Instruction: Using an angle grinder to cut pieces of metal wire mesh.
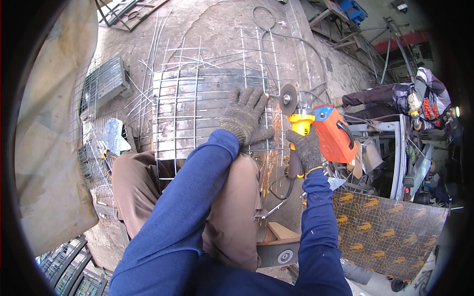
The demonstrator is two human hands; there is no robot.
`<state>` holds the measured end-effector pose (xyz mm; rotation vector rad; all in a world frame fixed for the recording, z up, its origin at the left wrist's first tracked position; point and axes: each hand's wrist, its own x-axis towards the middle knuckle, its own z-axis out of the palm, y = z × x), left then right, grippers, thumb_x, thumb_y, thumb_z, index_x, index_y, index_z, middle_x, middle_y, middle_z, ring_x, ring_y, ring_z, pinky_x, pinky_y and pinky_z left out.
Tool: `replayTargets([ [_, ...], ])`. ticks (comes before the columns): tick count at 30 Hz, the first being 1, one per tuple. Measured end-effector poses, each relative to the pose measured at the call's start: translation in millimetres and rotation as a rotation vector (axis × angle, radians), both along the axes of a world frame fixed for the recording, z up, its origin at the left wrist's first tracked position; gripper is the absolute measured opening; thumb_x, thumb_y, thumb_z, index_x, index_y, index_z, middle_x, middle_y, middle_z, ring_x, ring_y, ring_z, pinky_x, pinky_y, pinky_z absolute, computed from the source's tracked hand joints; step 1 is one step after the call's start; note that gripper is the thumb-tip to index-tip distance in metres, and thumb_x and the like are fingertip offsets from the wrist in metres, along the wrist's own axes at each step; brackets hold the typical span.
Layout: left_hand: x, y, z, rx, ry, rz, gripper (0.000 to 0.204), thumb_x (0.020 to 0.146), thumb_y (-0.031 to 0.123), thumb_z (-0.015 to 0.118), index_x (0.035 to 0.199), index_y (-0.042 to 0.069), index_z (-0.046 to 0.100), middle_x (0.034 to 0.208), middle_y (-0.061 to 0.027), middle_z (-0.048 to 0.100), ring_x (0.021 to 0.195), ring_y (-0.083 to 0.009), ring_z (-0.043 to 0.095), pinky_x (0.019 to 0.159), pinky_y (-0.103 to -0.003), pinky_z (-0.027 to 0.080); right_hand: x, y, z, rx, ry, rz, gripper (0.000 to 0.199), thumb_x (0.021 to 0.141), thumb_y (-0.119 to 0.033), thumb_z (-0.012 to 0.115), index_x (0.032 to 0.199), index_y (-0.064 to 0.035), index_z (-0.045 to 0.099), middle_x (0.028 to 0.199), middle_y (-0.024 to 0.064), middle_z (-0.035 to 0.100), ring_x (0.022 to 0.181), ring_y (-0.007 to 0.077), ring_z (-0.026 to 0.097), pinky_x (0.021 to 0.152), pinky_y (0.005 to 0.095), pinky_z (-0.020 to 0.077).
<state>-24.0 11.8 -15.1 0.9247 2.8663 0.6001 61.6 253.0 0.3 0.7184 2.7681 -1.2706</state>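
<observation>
A yellow angle grinder [299, 124] is in my gloved right hand [307, 150], its fingers wrapped round the body. The grinder's disc [288, 98] stands by the right ends of a wire mesh [196, 93], and orange sparks [277, 126] stream down there. My left hand [245, 117], in a grey knitted glove, presses flat on the mesh with its fingers spread. Under the mesh lies a slatted metal plate [210, 81], in front of my knees. Whether the disc touches a wire, I cannot make out.
An orange machine with a black handle [338, 134] stands just right of the grinder. Loose rods [148, 74] and a metal box [102, 81] lie at left. Cable [316, 54] runs across the floor. Another person [419, 98] works at far right. A patterned sheet [390, 229] lies lower right.
</observation>
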Motion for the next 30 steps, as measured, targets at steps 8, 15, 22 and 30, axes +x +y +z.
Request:
replayTargets([
  [8, 2.5, -0.4, -1.8, -0.015, 0.004, -0.016, 0.111, 0.085, 0.08, 0.057, 0.165, 0.006, 0.031, 0.17, -0.0176, 0.03, 0.159, -0.0375, 0.021, 0.129, -0.06, 0.005, -7.2, -6.7, 9.6, -0.187, 0.024, -0.037, 0.046, 0.081, -0.017, 0.085, 0.117, -0.004, 0.06, 0.095, 0.0055, 0.066, 0.077, 0.0159, 0.067, 0.064, 0.0325, 0.0572],
  [15, 2.4, 0.3, -0.4, -0.001, 0.015, -0.013, 0.113, 0.084, 0.082, 0.057, 0.164, 0.006, 0.032, 0.169, -0.0173, 0.031, 0.159, -0.0357, 0.022, 0.128, -0.061, 0.008, 15.8, -2.4, 36.3, -0.279, 0.103, -0.107, 0.044, 0.08, -0.018, 0.086, 0.114, -0.0035, 0.062, 0.092, 0.0053, 0.067, 0.073, 0.015, 0.066, 0.064, 0.0319, 0.0558],
  [22, -6.2, 13.6, 14.4, -0.108, 0.024, -0.01, 0.113, 0.085, 0.083, 0.058, 0.161, 0.002, 0.036, 0.162, -0.0196, 0.038, 0.153, -0.0363, 0.031, 0.125, -0.06, 0.017, 78.8, 22.9, 60.3, -0.176, 0.132, -0.173, 0.045, 0.08, -0.019, 0.086, 0.115, -0.0029, 0.062, 0.094, 0.006, 0.068, 0.077, 0.0156, 0.067, 0.066, 0.0329, 0.056],
  [30, 40.4, 4.8, 36.0, -0.133, -0.05, -0.253, 0.102, 0.082, 0.07, 0.073, 0.151, -0.001, 0.047, 0.146, -0.0243, 0.051, 0.136, -0.0439, 0.05, 0.112, -0.055, 0.044, 124.6, 39.8, 78.3, -0.146, 0.173, -0.212, 0.042, 0.082, -0.013, 0.083, 0.116, -0.0033, 0.06, 0.095, 0.0068, 0.067, 0.076, 0.016, 0.068, 0.065, 0.0326, 0.0579],
])
